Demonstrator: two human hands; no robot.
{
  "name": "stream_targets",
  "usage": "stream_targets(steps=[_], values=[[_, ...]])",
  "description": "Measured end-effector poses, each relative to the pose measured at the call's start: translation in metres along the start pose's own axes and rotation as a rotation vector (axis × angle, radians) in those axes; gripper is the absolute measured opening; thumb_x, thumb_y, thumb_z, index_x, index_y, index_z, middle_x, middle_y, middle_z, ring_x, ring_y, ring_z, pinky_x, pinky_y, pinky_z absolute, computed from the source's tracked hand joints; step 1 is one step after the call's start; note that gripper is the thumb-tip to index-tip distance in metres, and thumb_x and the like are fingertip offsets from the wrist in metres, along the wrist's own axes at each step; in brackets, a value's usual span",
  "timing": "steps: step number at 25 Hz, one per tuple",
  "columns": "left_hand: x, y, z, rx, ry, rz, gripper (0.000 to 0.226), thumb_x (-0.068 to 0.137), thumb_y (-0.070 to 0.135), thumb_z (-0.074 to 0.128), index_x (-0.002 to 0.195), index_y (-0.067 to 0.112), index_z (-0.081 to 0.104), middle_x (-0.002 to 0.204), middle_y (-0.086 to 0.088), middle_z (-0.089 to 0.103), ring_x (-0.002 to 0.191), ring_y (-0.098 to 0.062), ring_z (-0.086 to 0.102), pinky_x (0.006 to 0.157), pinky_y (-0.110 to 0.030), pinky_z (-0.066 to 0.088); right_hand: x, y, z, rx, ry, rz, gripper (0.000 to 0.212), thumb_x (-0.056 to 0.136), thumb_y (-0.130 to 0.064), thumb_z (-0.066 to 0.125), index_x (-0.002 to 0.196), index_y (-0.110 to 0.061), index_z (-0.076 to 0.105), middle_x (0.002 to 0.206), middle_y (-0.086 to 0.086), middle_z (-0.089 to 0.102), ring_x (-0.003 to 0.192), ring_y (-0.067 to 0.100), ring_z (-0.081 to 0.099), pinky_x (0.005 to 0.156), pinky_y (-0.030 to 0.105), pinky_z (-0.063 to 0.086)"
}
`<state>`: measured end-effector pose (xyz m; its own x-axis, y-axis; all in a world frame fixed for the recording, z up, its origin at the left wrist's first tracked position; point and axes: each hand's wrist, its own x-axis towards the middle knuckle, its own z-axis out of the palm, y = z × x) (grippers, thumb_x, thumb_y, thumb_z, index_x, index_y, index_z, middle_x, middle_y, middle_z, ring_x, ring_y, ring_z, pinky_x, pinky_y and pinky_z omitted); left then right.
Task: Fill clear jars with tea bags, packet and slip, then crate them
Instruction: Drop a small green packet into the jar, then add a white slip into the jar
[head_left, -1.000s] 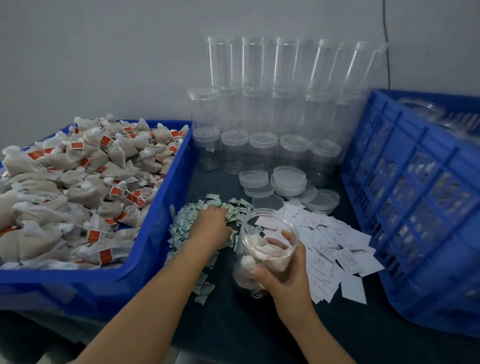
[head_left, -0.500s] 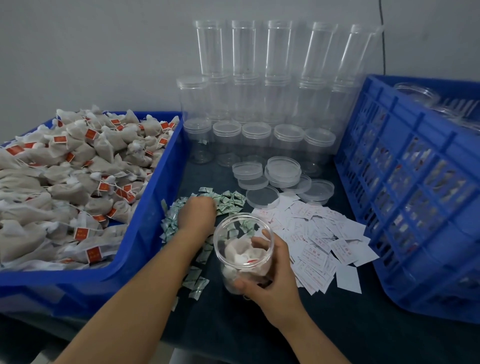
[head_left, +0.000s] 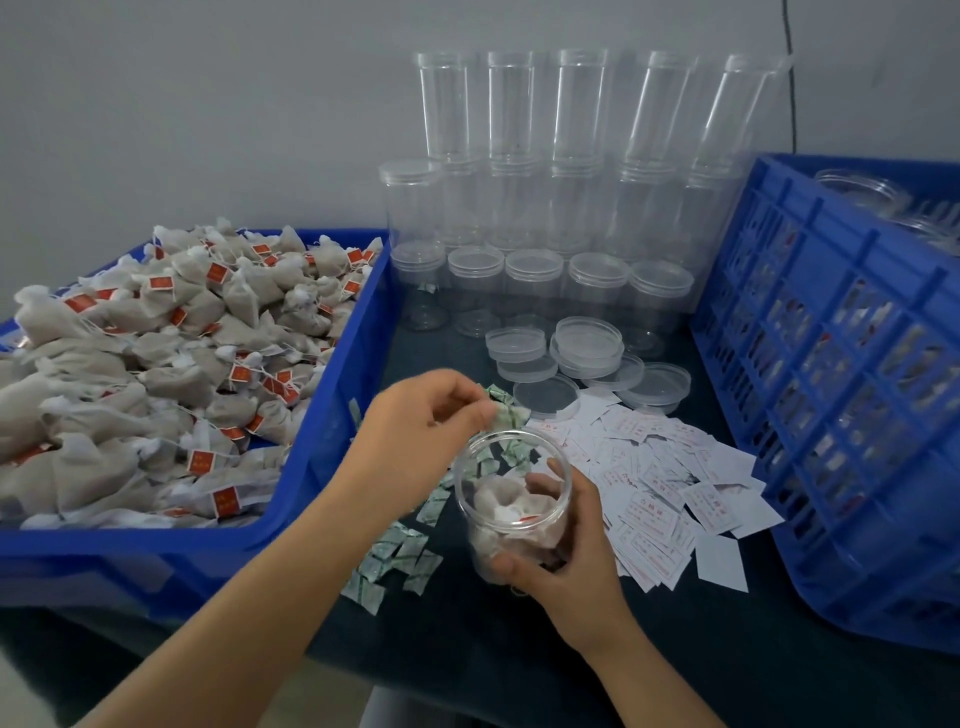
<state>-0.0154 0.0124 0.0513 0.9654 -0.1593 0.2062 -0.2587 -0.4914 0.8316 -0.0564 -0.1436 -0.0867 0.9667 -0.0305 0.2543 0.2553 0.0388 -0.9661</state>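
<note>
Right hand (head_left: 566, 551) wrapped around an open clear jar (head_left: 511, 499), thumb at the near side, fingers curled behind, tilted slightly over the dark table (head_left: 519, 649). Inside, several tea bags bunched in the lower part. Left hand (head_left: 426, 436) just above the jar's mouth, fingertips pinching a small green-and-white packet (head_left: 506, 415). More packets scattered on the table (head_left: 395, 566) beneath and near the left arm. To the right of the jar, a spread of white slips (head_left: 660, 493) with red print. Left: blue tray (head_left: 343, 415) heaped with tea bags (head_left: 156, 364). Behind: stacked empty jars (head_left: 571, 171) and loose lids (head_left: 587, 343). Right: blue crate (head_left: 831, 389).
</note>
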Motion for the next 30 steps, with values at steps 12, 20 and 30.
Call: stream_targets(steps=[12,20,30], values=[[-0.028,-0.009,0.027,0.208,-0.079,-0.007,0.016,0.08,0.035,0.07,0.068,0.042,0.063,0.108,0.028,0.035,0.104,0.003,0.019,0.096,-0.022,0.024,0.0,0.001,0.001,0.07,-0.011,0.009,0.09,0.059,-0.023,0.09,0.134,-0.03,0.043,0.125,-0.014,0.063,0.116,0.014,0.063,0.084,0.022,0.054],[0.01,-0.009,0.04,0.069,0.066,0.137,0.03,0.091,0.035,0.056,0.121,0.03,0.056,0.114,0.019,0.051,0.104,0.001,0.04,0.085,-0.018,0.034,-0.006,-0.01,-0.015,0.076,0.099,-0.014,0.084,0.052,-0.034,0.089,0.124,-0.047,0.048,0.117,-0.024,0.062,0.114,0.004,0.062,0.081,0.02,0.055],[0.106,-0.056,0.121,0.372,-0.2,-0.198,0.03,0.09,0.03,0.059,0.11,0.008,0.059,0.11,-0.01,0.059,0.091,-0.022,0.054,0.073,-0.029,0.042,-0.015,-0.019,-0.084,0.005,0.292,-0.046,0.078,0.054,-0.009,0.08,0.121,-0.031,0.047,0.127,0.003,0.054,0.106,-0.007,0.062,0.077,0.01,0.052]])
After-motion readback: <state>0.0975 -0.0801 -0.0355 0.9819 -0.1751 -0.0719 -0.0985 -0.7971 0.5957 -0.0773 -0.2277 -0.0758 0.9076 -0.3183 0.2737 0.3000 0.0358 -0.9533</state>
